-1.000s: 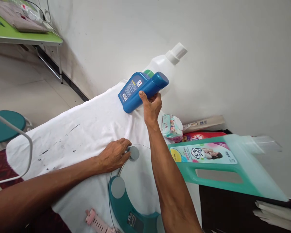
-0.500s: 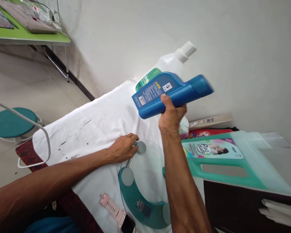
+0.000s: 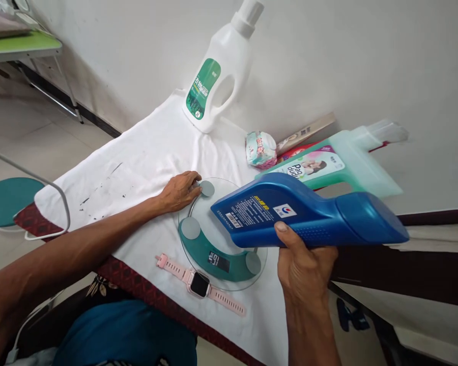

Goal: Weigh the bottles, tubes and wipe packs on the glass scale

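My right hand (image 3: 309, 269) is wrapped around a blue bottle (image 3: 267, 218) with a blue cap, tilted nearly flat, its base in front of the glass bathroom scale (image 3: 202, 259). Whether the bottle touches the scale I cannot tell. My left hand (image 3: 181, 191) grips the scale's far left edge, thumb and fingers by a round grey pad. The scale is clear glass with a teal curved band and a lit display. A pink-strapped smartwatch (image 3: 199, 283) lies along its near edge. Behind stands a white detergent bottle (image 3: 229, 56) with a green label.
A green jug (image 3: 347, 157), a wrapped packet (image 3: 260, 149) and a beige box (image 3: 309, 131) lie by the wall on the white cloth (image 3: 110, 157). At left are a teal stool (image 3: 11, 201), a white cable (image 3: 57, 188) and a green table (image 3: 26, 43).
My right hand has brought the blue bottle down and nearer, away from the white bottle and towards the scale. The camera view has shifted. My left hand stays at the scale's edge.
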`<state>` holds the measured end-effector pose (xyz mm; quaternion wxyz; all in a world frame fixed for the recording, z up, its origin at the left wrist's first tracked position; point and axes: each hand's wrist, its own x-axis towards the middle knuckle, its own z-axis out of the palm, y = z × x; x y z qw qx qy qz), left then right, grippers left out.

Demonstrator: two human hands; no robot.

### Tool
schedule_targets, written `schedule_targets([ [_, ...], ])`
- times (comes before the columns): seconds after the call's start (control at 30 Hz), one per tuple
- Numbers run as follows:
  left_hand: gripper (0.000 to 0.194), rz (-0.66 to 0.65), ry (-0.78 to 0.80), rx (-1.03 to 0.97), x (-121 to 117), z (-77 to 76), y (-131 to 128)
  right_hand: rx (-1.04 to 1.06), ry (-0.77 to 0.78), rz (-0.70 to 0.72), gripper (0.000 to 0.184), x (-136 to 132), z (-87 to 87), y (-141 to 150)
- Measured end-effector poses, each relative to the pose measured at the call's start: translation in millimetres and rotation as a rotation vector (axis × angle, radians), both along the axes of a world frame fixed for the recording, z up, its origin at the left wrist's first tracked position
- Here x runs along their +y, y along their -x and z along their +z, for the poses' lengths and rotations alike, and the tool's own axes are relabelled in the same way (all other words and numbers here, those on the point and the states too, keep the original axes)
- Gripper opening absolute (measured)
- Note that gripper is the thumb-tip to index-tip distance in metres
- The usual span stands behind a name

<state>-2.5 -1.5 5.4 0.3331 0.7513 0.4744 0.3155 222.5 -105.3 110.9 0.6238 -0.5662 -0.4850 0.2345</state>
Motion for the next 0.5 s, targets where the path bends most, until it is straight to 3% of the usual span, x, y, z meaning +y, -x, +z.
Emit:
schedule_targets([
  [0.13, 0.024, 0.01, 0.015, 0.013, 0.3, 1.9, -1.1, 0.018, -0.012, -0.026, 0.059, -15.6, -13.8, -8.6],
  [0.33, 0.026, 0.021, 0.034, 0.04, 1.0, 5.0, -0.9, 0.045, -0.014, 0.035, 0.072, -17.5, -23.3, -18.8],
  [0.5, 0.026, 0.001, 0.022, 0.029, 1.4, 6.1, 1.4, 0.21, -0.214, 0.058, 0.061, -10.3, -36.7, -35.2],
])
